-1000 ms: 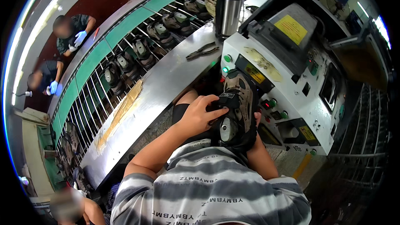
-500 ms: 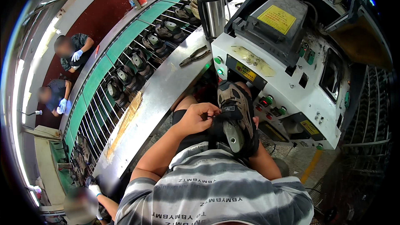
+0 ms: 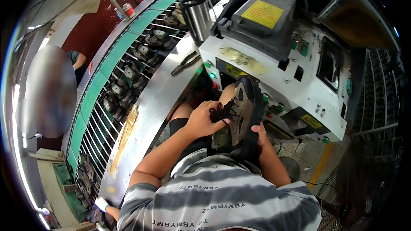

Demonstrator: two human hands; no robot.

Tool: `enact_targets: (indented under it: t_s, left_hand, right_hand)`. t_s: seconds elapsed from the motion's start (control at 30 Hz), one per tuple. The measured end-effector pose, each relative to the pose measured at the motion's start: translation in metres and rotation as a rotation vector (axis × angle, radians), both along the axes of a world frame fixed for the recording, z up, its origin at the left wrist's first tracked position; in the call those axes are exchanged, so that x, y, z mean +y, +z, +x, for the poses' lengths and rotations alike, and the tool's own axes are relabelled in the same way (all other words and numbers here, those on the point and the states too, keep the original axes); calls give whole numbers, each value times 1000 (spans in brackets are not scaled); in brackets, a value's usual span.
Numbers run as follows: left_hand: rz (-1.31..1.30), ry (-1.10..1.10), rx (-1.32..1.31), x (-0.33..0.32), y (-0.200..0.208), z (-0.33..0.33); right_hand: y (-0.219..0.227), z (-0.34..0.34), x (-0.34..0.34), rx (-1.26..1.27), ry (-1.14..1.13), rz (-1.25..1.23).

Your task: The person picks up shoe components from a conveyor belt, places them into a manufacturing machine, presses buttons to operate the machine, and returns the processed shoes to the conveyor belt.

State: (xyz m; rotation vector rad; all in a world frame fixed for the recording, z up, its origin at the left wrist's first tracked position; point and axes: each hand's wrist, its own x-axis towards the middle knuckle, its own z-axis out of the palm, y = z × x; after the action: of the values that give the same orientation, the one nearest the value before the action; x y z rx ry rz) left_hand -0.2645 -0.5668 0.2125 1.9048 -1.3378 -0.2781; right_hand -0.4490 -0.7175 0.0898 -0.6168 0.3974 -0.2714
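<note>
A brown and black lace-up shoe (image 3: 243, 102) lies tilted over my lap, its toe pointing away from me and its black sole facing right. Dark shoelaces (image 3: 219, 112) bunch at its front, pinched in the fingers of my left hand (image 3: 204, 119). A greenish shoe last (image 3: 221, 138) shows at the shoe's opening. My right hand (image 3: 258, 134) grips the shoe from the right, near the heel end, with its thumb on the sole side. Most of the right fingers are hidden behind the shoe.
Left of me runs a metal ledge (image 3: 160, 86) bearing pliers (image 3: 185, 63) and a steel thermos (image 3: 198, 15). Beyond it, several shoes stand on a rod conveyor (image 3: 95, 125). A white machine (image 3: 274, 83) stands ahead right. A co-worker's gloved hand (image 3: 102, 204) is at lower left.
The shoe has rolled so its sole now faces right and its laces show. My left hand has closed on the laces; more of my right thumb shows. The view has shifted slightly.
</note>
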Motion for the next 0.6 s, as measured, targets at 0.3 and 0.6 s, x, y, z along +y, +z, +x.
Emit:
enact_targets:
  t_s: [0.3,0.6]
  left_hand:
    - [284,-193,1263,-59,-55,18]
    - [16,392,783,39,-174,88]
  right_hand:
    - [57,-55,-7,-6,-103,17]
    - [127,-122,-140,-104,-661,-433]
